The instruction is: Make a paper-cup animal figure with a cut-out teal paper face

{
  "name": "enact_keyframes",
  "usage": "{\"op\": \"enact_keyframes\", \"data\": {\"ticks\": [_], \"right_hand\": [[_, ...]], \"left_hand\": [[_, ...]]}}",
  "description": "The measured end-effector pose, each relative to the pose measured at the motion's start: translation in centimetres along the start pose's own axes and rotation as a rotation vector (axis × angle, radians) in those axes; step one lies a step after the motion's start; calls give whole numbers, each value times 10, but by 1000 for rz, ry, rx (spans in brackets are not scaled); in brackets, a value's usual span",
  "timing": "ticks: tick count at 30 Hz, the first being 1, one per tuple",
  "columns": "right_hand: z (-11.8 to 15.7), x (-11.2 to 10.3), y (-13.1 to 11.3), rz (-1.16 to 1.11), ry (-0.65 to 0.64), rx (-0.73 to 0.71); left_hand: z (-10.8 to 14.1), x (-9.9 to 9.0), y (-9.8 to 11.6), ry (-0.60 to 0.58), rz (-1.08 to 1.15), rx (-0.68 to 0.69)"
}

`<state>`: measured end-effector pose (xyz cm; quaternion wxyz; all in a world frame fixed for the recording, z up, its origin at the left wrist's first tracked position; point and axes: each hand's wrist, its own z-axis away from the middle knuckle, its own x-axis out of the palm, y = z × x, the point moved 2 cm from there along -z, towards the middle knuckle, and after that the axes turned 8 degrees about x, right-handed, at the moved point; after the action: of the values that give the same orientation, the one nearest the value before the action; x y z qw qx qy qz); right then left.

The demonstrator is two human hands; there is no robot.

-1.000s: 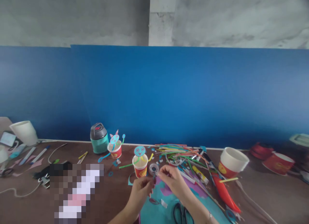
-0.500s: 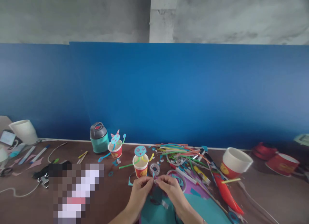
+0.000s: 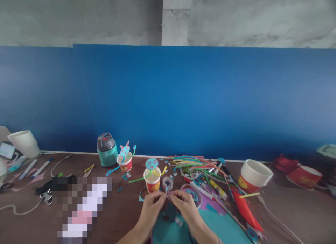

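Observation:
My left hand [image 3: 154, 205] and my right hand [image 3: 183, 203] meet at the front middle, thumbs and forefingers pinched on a small piece of paper [image 3: 167, 190] with blue and pale parts; its exact shape is hard to make out. Just beyond my fingers lies a roll of clear tape [image 3: 167, 183]. Left of it stands a paper cup [image 3: 152, 183] bearing a round blue paper face [image 3: 152, 163], with green and yellow straws sticking out like arms. Below my hands is teal paper [image 3: 168, 233], with a dark object partly hidden between my wrists.
A second cup with a cat face [image 3: 125, 161] stands beside a teal desktop vacuum-like container [image 3: 107, 151]. To the right lie a heap of coloured straws [image 3: 194, 163], a glue stick [image 3: 219, 190], a red-handled tool [image 3: 246, 210] and stacked cups [image 3: 253, 175]. Markers [image 3: 42, 168] lie far left.
The whole view has shifted slightly. My hands stay pinched together in nearly the same place, with the small paper piece turned a little between the fingertips.

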<state>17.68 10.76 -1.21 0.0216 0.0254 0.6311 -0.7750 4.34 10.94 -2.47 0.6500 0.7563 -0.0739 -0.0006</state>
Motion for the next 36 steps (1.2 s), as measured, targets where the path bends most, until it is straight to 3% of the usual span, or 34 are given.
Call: {"op": "enact_keyframes", "data": {"ticks": [7,12,18,26,36], "right_hand": [[-1,-2,4,22,68,-71],[5,1,0,83,59,-120],[12,0,-6,138,162,-187],[8,-4,-7,139,83,-300],[3,-8,-5,-23,87,-211]], "left_hand": [[1,2,3,-11,25,-49],[0,3,2,3,-7,11],[-1,2,3,6,-45,29],[0,5,-8,-77,-49,-26],[4,8,-2,-63,190,-33]]}}
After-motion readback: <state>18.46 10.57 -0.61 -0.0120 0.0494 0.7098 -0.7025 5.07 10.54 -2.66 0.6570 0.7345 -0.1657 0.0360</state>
